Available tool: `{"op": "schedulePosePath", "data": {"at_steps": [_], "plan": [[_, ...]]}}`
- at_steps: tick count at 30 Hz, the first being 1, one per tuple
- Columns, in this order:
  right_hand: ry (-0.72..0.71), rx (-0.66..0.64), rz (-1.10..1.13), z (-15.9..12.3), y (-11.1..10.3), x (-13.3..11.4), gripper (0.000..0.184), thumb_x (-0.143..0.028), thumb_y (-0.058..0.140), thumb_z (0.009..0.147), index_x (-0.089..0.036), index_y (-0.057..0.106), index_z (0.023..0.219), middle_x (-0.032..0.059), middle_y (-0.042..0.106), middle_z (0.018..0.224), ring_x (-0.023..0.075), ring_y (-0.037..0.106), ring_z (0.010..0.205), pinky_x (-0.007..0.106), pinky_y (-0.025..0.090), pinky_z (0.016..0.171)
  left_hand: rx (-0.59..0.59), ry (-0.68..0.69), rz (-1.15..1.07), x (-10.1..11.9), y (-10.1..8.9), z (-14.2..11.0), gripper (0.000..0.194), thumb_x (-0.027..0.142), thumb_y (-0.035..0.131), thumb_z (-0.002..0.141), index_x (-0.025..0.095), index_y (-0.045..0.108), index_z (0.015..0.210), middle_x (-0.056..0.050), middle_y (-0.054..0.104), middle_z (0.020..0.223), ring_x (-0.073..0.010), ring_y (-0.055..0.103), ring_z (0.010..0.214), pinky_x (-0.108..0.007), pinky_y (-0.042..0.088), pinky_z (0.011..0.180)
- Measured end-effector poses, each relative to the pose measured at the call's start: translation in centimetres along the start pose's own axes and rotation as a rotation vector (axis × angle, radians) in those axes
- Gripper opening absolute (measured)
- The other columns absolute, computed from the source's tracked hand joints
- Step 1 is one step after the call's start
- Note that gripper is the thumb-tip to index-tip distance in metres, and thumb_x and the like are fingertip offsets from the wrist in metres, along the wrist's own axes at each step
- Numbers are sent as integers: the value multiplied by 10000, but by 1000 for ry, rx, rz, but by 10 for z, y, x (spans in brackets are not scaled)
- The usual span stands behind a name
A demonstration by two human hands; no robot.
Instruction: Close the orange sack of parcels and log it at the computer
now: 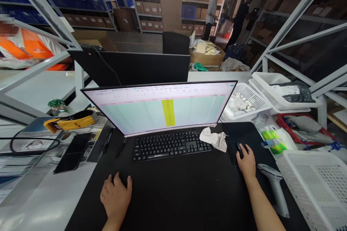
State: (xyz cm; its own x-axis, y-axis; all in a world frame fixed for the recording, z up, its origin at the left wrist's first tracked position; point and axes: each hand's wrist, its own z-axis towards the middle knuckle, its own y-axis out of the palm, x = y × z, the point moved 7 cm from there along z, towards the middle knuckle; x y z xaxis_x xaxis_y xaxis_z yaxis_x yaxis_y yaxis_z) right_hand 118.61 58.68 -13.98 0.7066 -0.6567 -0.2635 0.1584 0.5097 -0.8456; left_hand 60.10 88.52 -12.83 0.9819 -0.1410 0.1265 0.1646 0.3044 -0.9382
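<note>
My right hand (246,162) lies closed over a black computer mouse (239,148) on the black mouse pad (244,133), right of the keyboard. My left hand (116,196) rests on the black desk mat (176,187) with its fingers curled under, holding nothing, a little in front of the black keyboard (171,144). Behind the keyboard a monitor (162,108) shows a spreadsheet with one yellow column. A crumpled white cloth (214,139) lies between the keyboard and the mouse pad.
A handheld barcode scanner (273,184) lies right of my right arm, beside a white basket (317,184). More white baskets (249,103) stand at the back right. A black phone (72,152) and yellow tape dispenser (70,121) sit left. Two people stand by far shelves; another in orange at left.
</note>
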Motion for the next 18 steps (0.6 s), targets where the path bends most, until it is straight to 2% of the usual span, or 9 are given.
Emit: {"op": "schedulePosePath", "data": {"at_steps": [9, 18], "plan": [[21, -17, 0, 0, 0, -1, 539, -428, 445, 943, -127, 632, 1349, 214, 483, 1433, 347, 501, 1286, 528, 471, 1053, 9, -1, 4, -1, 0, 0, 687, 542, 265, 972, 12, 570, 1285, -290, 524, 1340, -421, 524, 1252, -549, 436, 1036], [19, -22, -6, 2, -5, -4, 562, -448, 426, 936, -121, 650, 1335, 214, 504, 1420, 354, 524, 1257, 530, 482, 1031, -13, -69, -45, -8, 12, -3, 600, 500, 366, 976, 61, 555, 1338, -278, 492, 1416, -421, 464, 1314, -605, 384, 1045]]}}
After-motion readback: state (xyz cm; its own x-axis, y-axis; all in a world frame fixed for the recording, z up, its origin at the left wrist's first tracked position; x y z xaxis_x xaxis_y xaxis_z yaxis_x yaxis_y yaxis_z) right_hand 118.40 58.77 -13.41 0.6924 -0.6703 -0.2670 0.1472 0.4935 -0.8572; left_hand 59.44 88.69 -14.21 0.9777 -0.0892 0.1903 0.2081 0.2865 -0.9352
